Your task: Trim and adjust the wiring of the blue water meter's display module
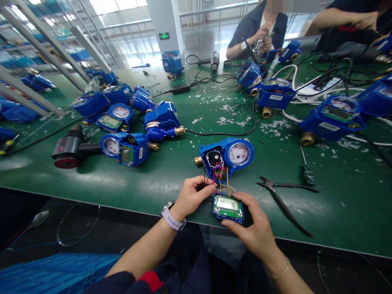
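Note:
In my right hand (252, 222) is a green circuit board with a lit LCD display (227, 205), gripped by its edges near the table's front edge. Thin coloured wires (226, 183) run from it into an opened blue water meter (227, 157) just behind. The meter has a round dial on its right and a brass fitting on its left. My left hand (196, 194) pinches a red wire (214, 179) between thumb and forefinger, left of the board.
Diagonal cutters (280, 192) and a screwdriver (308, 171) lie to the right. On the left are a heat gun (73, 149) and several blue meters (131, 149). More meters (332, 116), cables and white scraps (232, 118) spread behind. Two people work across the green table (171, 175).

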Action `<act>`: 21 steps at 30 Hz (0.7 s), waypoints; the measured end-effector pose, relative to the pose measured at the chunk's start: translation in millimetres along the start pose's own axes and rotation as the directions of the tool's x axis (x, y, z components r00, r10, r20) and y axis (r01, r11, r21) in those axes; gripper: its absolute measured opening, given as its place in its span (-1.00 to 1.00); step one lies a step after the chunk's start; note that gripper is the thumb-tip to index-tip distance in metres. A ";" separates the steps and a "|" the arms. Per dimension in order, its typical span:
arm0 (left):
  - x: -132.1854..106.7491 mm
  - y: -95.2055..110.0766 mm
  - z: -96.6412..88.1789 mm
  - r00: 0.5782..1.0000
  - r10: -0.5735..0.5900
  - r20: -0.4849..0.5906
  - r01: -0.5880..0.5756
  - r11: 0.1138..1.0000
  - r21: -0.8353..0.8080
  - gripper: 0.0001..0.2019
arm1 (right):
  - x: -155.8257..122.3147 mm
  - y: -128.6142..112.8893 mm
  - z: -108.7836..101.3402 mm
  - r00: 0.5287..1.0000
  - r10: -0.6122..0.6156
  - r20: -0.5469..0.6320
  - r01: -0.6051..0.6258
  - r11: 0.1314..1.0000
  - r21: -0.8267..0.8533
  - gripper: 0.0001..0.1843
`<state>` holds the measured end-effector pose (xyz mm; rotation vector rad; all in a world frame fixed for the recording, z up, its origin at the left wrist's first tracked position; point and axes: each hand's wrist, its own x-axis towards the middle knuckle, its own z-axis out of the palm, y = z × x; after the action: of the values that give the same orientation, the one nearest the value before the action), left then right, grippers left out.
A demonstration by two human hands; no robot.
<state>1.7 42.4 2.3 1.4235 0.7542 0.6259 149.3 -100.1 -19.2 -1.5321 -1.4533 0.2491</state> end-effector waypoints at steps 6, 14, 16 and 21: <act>2.2 -2.3 -3.0 0.999 -0.036 0.017 0.037 0.995 -0.092 -0.65 | -0.9 -0.3 -0.4 1.000 -0.002 -0.007 0.002 1.000 0.014 -0.50; 4.0 -2.4 -2.6 0.997 -0.081 -0.016 0.077 0.980 -0.183 -0.66 | -2.0 2.0 1.1 1.000 -0.007 0.000 0.007 1.000 0.011 -0.53; 4.1 -2.0 -2.4 0.996 -0.088 -0.016 0.083 0.978 -0.194 -0.67 | -2.0 1.8 1.0 1.000 -0.009 0.002 0.009 1.000 0.010 -0.53; 3.8 -1.2 -1.0 0.997 -0.080 0.010 0.080 0.981 -0.178 -0.62 | -1.9 1.8 1.2 1.000 -0.007 0.009 0.007 1.000 0.004 -0.53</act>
<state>3.3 45.9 0.8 1.2241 0.7312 0.6134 149.1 -100.8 -22.0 -1.5242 -1.4644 0.2548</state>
